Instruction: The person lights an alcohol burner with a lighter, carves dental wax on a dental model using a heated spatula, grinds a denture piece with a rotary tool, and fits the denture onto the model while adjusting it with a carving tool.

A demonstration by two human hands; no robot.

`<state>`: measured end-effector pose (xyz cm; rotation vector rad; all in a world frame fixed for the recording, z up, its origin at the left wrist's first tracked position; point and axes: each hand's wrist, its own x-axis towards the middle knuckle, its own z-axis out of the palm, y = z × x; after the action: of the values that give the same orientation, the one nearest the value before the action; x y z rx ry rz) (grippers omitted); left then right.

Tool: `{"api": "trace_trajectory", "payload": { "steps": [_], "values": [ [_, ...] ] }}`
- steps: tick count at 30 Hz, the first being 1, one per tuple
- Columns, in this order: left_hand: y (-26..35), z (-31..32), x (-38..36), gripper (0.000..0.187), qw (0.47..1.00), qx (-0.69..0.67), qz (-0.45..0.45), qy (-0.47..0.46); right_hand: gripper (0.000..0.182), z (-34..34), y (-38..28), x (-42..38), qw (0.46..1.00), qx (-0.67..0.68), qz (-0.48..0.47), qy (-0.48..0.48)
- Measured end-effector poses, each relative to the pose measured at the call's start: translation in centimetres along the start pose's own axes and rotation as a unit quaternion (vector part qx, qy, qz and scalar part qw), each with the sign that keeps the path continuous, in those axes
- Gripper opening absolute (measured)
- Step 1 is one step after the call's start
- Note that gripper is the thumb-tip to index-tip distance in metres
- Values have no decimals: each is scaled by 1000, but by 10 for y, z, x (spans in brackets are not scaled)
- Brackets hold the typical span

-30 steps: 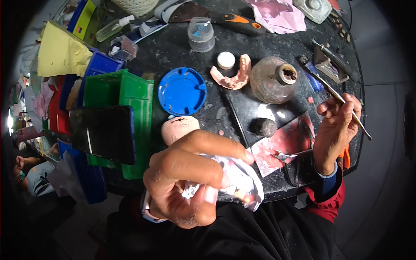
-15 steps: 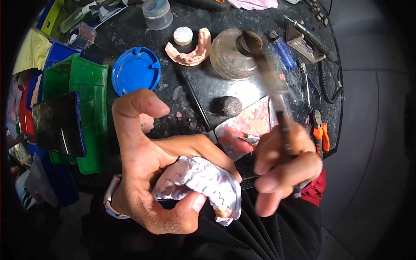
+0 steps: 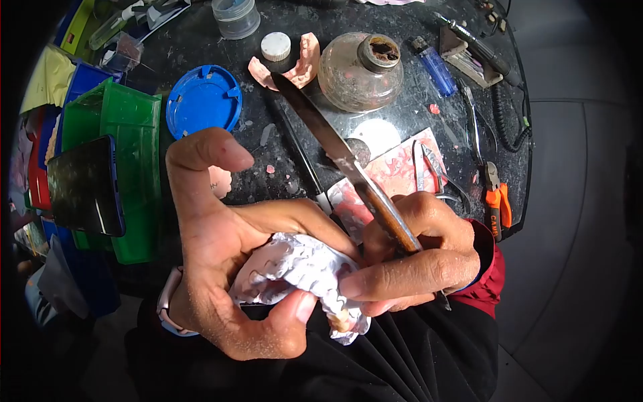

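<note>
A white plaster dental cast point(image 3: 280, 260) sits in my left hand point(image 3: 218, 251), whose thumb presses on its inner side while a finger runs behind it. Dark curved lines show on the cast, and a yellowish spot marks its lower right end. My right hand point(image 3: 429, 258) is closed round a wax knife point(image 3: 328, 137) with a wooden handle. The broad blade points up and left, away from the cast; a narrow tip sticks out below the hand. My right fingertips reach the cast's right side, apparently touching it.
Behind my hands are a pink dental cast point(image 3: 307, 63), a glass spirit burner point(image 3: 355, 80), a blue lid point(image 3: 204, 104) and a black pen-like stick point(image 3: 298, 151). At right lie a blue lighter point(image 3: 435, 70) and orange-handled pliers point(image 3: 497, 201). A phone point(image 3: 87, 187) leans on a green bin point(image 3: 137, 134).
My right hand has moved left and slightly down to the cast. The knife has swung to point further left. The cast remains in my left hand.
</note>
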<state>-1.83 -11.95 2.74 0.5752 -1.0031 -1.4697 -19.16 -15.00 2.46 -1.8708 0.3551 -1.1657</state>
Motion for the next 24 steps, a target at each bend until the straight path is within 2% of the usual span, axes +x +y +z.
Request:
{"api": "trace_trajectory", "payload": {
  "steps": [10, 13, 19, 24],
  "values": [
    [-3, 3, -2, 78, 999, 5, 33, 3, 20, 5, 8, -2, 994, -68, -80, 14],
    [8, 10, -3, 81, 995, -15, -74, 71, 19, 5, 7, -1, 993, -78, -84, 8],
    [3, 5, -2, 73, 997, 9, -52, 48, 21, 1, 1, 1, 994, -90, -62, -24],
    [2, 4, -2, 68, 999, 21, -30, 37, 21, 1, 5, 0, 993, -88, -79, -18]
  ]
}}
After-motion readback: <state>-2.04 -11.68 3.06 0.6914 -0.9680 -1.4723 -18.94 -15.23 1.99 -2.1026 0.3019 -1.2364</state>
